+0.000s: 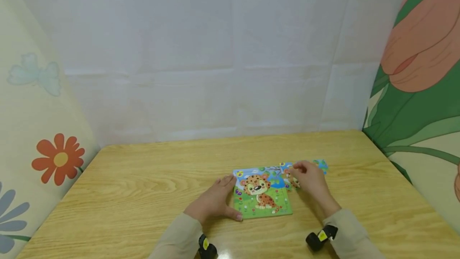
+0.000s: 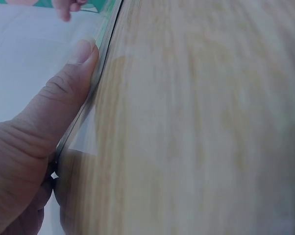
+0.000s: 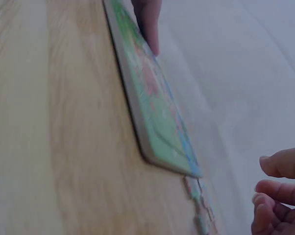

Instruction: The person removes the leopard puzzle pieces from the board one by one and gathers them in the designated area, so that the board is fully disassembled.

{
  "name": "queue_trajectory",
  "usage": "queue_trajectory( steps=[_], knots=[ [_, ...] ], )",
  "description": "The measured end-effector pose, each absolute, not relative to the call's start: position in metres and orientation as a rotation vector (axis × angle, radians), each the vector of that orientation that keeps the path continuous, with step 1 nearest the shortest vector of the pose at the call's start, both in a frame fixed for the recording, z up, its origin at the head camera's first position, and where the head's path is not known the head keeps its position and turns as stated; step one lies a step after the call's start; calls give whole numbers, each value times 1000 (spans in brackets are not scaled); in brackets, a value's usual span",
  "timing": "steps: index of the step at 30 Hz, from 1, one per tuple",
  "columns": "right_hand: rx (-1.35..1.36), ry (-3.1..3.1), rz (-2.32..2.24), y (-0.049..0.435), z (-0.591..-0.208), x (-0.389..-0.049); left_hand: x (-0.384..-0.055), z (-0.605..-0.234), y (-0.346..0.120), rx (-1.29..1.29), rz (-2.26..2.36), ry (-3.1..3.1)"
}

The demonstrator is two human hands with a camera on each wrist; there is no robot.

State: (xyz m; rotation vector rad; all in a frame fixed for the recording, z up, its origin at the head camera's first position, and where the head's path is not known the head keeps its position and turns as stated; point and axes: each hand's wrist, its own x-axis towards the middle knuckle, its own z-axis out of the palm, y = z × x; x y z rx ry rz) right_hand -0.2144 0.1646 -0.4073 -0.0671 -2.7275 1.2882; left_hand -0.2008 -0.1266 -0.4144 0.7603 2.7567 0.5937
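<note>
A square jigsaw puzzle board (image 1: 264, 201) with a cartoon leopard on green grass lies flat on the wooden table. My left hand (image 1: 217, 199) rests along its left side, with the thumb near the front left corner; the left wrist view shows that thumb (image 2: 64, 85) straight against the board's edge. Over the loose puzzle pieces (image 1: 295, 183) just right of the board is my right hand (image 1: 312, 179), raised off the table. In the right wrist view its fingers (image 3: 282, 191) are loosely bent, and no piece shows between them. The hand partly hides the pieces.
More puzzle pieces (image 1: 321, 165) in blue and green lie behind the right hand. A white cloth (image 1: 223, 71) hangs behind the table (image 1: 143, 195). Painted flower panels stand on both sides, with a red flower (image 1: 59, 159) on the left one.
</note>
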Motion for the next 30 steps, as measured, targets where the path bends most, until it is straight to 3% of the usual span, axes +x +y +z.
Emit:
queue_trajectory(
  steps=[8,23,30],
  knots=[
    [163,-2655,1328,148,-395,-213,-201,-414,-127,766,582,2753],
    [747,-2819,1281,125,-406,-213,-201,-415,-127,761,588,2751],
    [774,-2922,1176,113,-411,-217,-201,-415,-127,772,593,2752]
  ],
)
